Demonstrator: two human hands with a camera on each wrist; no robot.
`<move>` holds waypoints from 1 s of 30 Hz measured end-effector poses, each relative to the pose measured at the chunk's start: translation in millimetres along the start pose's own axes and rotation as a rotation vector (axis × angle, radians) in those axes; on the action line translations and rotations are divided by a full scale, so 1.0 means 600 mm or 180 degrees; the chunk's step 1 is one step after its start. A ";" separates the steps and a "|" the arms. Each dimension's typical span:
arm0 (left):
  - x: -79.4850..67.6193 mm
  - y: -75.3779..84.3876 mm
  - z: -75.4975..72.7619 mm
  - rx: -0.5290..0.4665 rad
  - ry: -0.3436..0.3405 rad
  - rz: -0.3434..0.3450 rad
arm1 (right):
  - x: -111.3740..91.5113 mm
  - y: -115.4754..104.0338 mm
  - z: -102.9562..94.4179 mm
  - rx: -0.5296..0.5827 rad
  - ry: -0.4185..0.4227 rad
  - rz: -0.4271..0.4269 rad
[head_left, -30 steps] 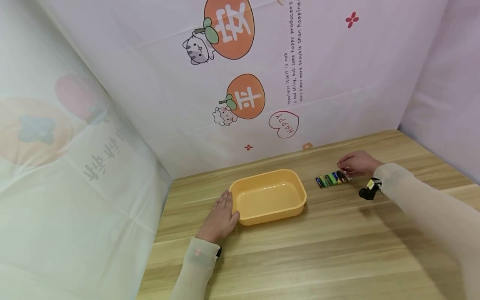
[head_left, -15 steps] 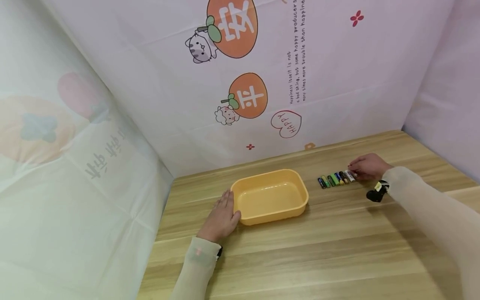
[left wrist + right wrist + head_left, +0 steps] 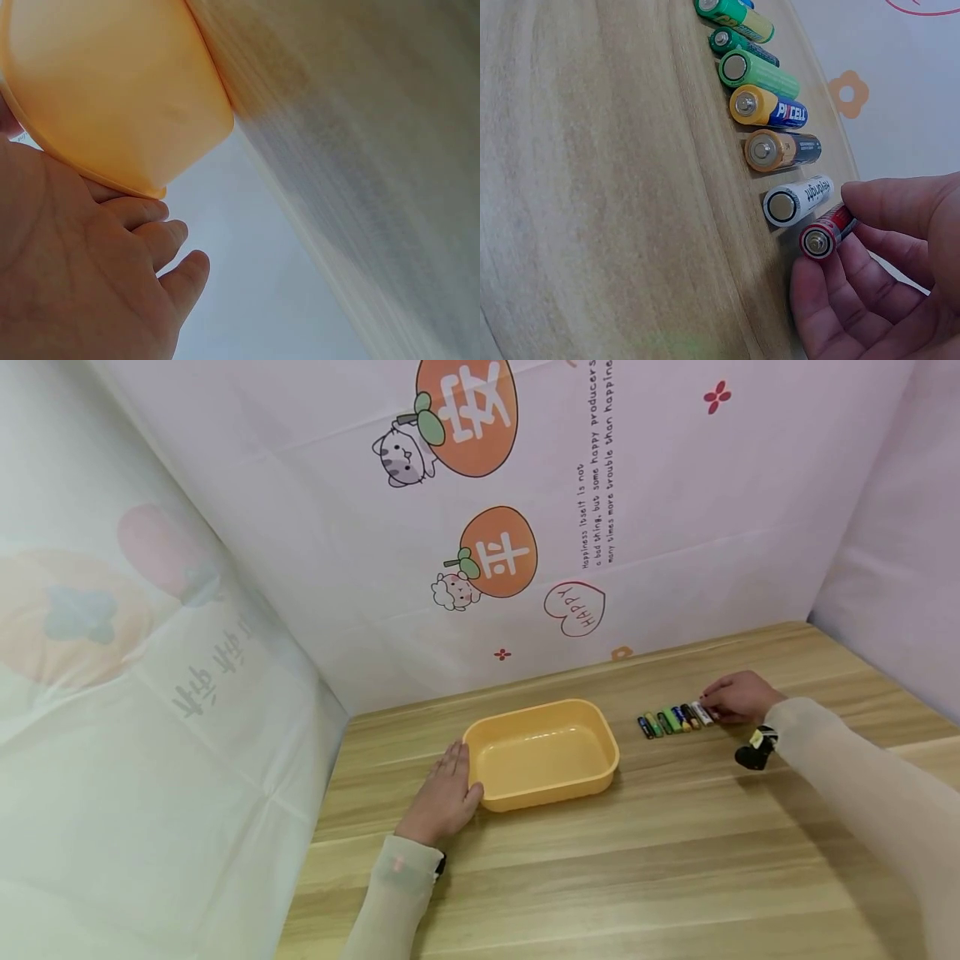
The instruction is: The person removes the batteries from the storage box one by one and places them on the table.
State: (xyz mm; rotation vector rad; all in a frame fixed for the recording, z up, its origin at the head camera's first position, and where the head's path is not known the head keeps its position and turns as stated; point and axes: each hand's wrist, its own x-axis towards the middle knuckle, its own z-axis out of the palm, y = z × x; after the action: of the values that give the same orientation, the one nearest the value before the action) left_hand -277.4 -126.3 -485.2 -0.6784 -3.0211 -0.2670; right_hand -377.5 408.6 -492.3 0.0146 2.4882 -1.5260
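Note:
In the head view my left hand point(image 3: 442, 793) rests with fairly straight fingers against the left side of a yellow plastic tray point(image 3: 551, 793). The left wrist view has the fingers just under the tray's rim. At the right end of a row of batteries, my right hand point(image 3: 738, 696) pinches a red battery point(image 3: 827, 234) between thumb and fingers. Beside it lies a white battery point(image 3: 802, 199), then a copper-topped battery point(image 3: 784, 151), a blue and yellow battery point(image 3: 769, 106) and a light green battery point(image 3: 757, 73). Several more are farther along the row.
A wood-grain table point(image 3: 600, 877) carries everything. Printed fabric walls point(image 3: 660, 527) stand at the table's back and sides. The tray's inside shows a bare floor, and a strip of table lies between tray and battery row.
My right hand has shifted right along the row, and the white battery it partly covered now shows. The left hand stays on the tray. The head view has shifted slightly.

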 end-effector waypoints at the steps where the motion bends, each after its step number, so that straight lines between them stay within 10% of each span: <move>1: 0.000 0.000 -0.001 0.0002 0.0001 0.0005 | 0.001 0.001 0.000 -0.0012 0.0012 -0.0002; 30: 0.000 0.000 0.000 -0.0015 0.0046 0.0032 | 0.005 0.009 0.001 -0.0445 0.0185 0.0042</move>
State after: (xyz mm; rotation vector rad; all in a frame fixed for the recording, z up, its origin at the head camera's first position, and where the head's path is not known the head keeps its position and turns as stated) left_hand -277.4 -126.2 -485.2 -0.6886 -3.0036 -0.2777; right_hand -379.6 410.3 -498.0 0.0532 2.6292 -1.3619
